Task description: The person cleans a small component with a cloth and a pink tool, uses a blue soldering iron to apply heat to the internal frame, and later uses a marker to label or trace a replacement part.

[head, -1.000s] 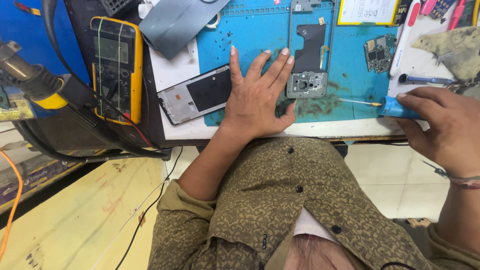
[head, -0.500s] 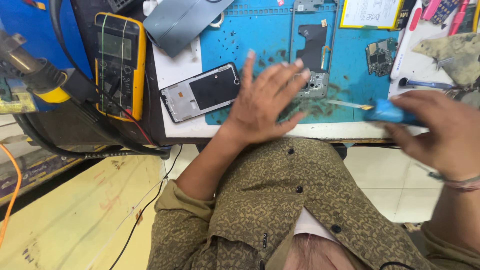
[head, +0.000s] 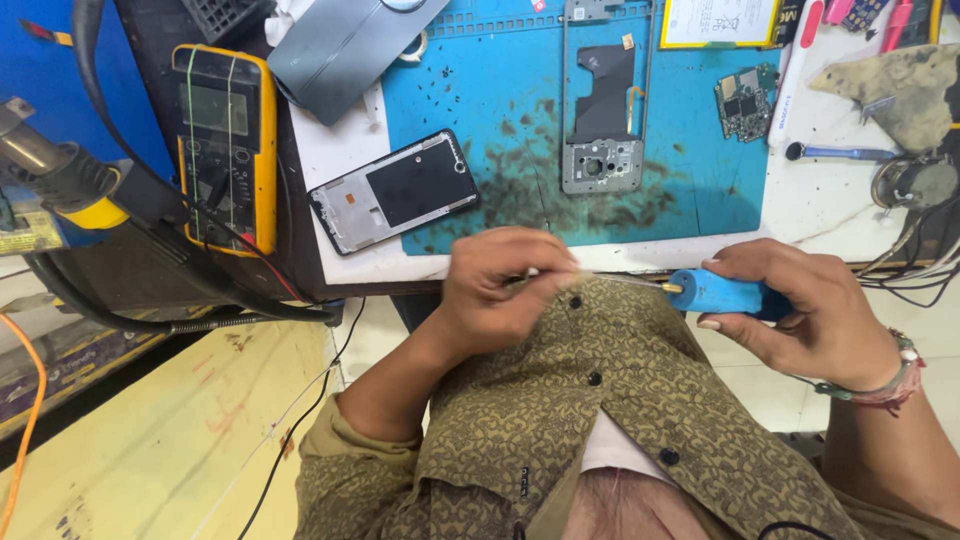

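From the head camera, the right hand is wrapped around the blue handle of a precision screwdriver, held in front of the chest just below the bench edge. Its thin shaft runs left to the left hand, whose fingers are pinched together at the tip. The tool looks light and stiff, its fine tip likely easy to bend; the thick handle is the safe hold. Above, a blue work mat carries a phone frame, a mid-frame and a circuit board; a yellow multimeter sits left.

both hands curled, close before chest
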